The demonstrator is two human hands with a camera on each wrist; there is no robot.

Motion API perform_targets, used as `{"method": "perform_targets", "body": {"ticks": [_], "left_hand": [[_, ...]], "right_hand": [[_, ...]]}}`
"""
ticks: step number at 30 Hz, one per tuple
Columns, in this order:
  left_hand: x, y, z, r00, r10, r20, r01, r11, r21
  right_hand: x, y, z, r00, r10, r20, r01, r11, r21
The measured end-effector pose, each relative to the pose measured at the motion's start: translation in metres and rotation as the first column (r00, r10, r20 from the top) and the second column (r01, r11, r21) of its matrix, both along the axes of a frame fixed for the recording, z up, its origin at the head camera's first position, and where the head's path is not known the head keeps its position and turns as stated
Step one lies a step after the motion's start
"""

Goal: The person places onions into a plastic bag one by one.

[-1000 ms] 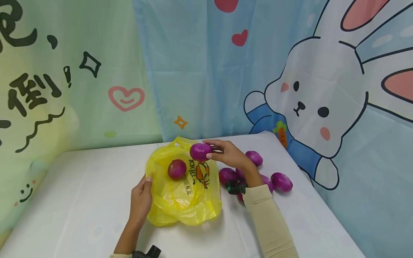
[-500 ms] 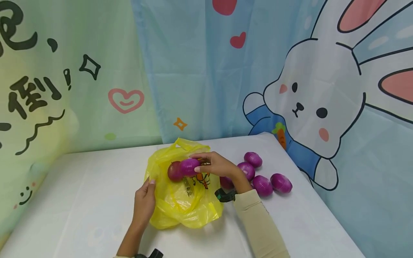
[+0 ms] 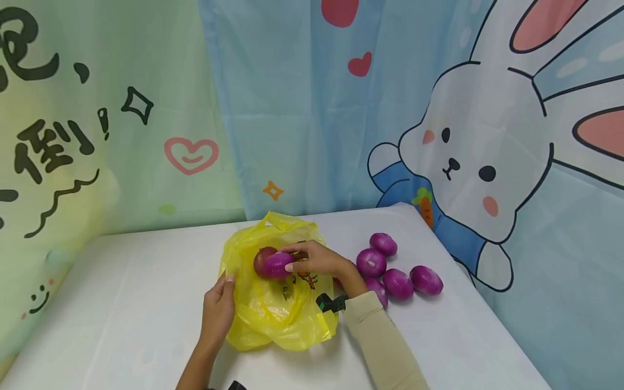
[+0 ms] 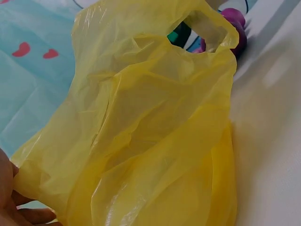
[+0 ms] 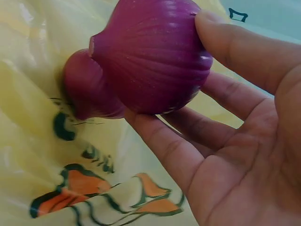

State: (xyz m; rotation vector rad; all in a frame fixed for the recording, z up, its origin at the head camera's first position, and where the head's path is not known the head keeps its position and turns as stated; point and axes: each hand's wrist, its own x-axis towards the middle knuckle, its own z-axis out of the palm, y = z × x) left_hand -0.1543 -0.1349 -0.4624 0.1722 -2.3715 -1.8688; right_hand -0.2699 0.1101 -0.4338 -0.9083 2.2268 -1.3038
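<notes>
A yellow plastic bag (image 3: 273, 327) lies spread on the table with its mouth held wide. My left hand (image 3: 218, 306) pinches the bag's left rim between thumb and fingers, and in the left wrist view the bag's outside fills most of the picture. Inside the opening, my right hand (image 3: 322, 261) holds a purple onion (image 5: 155, 56), thumb on one side and fingertips on the other. Behind it sits a darker onion (image 5: 87, 84), partly covered by the held one; they look close together or touching. Printed orange and black artwork shows on the bag near my right fingers.
Several purple onions (image 3: 371, 263) lie in a loose cluster right of the bag, some beside my right forearm. The white table (image 3: 136, 309) ends at a printed curtain (image 3: 287, 119) behind and on the right.
My right hand has carried the onion left and down into the bag's opening, up to the darker onion. My left hand keeps its hold on the rim with little movement.
</notes>
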Motion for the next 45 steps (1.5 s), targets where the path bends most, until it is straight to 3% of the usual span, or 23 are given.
{"method": "perform_targets", "body": {"ticks": [9,17,28,36,45], "left_hand": [[0.002,-0.001,0.0,1.0,0.006,0.004,-0.006,1.0,0.0],[0.0,0.0,0.0,1.0,0.003,0.011,-0.003,1.0,0.011],[0.001,0.0,-0.001,1.0,-0.003,0.014,0.002,1.0,0.012],[0.0,-0.001,0.0,0.999,-0.006,0.034,0.005,1.0,0.02],[0.0,-0.001,0.0,0.999,0.002,0.047,-0.003,1.0,0.022]], "right_hand": [[0.002,-0.005,-0.016,0.999,-0.005,-0.05,0.007,0.999,0.045],[0.002,-0.007,-0.024,0.995,-0.102,-0.022,0.102,0.995,0.014],[0.004,-0.012,-0.035,0.995,-0.079,-0.063,0.082,0.996,0.043],[0.006,-0.015,-0.042,0.992,-0.119,0.042,0.118,0.993,0.025],[0.011,-0.022,-0.044,0.99,-0.131,0.056,0.132,0.991,-0.01]]}}
